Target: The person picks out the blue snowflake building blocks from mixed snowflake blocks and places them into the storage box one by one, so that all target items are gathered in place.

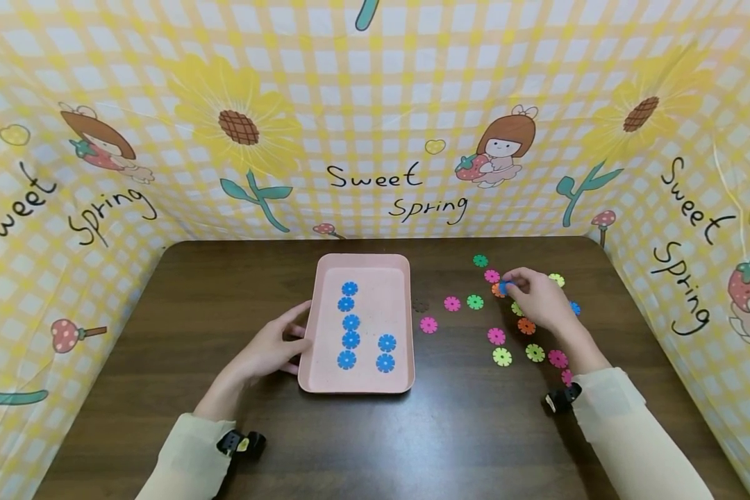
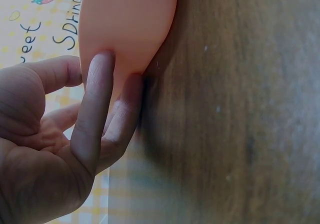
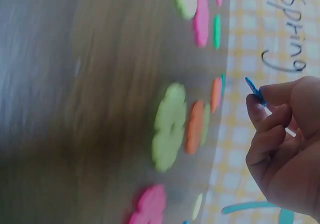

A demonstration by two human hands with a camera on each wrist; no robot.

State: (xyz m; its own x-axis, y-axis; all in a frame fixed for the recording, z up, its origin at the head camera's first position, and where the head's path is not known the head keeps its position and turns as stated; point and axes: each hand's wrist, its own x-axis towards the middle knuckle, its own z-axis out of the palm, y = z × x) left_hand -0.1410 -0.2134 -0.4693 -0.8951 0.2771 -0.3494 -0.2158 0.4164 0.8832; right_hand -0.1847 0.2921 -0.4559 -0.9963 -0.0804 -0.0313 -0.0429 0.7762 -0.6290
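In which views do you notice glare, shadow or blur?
Head view: pale glare on the table below the tray, shadow beside the right sleeve; left wrist view: dark shadow by the fingers; right wrist view: table grain smeared, discs soft-edged.

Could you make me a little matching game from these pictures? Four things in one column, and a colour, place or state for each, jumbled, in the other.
Column one
1. Left hand
2. Right hand
3. Tray
4. Flower-shaped discs lying in the tray

Column two
A. Pink all over
B. Pinching a small blue disc
C. Every one of them blue
D. Fingers touching the tray's outer side wall

Right pairs: 1-D, 2-B, 3-A, 4-C
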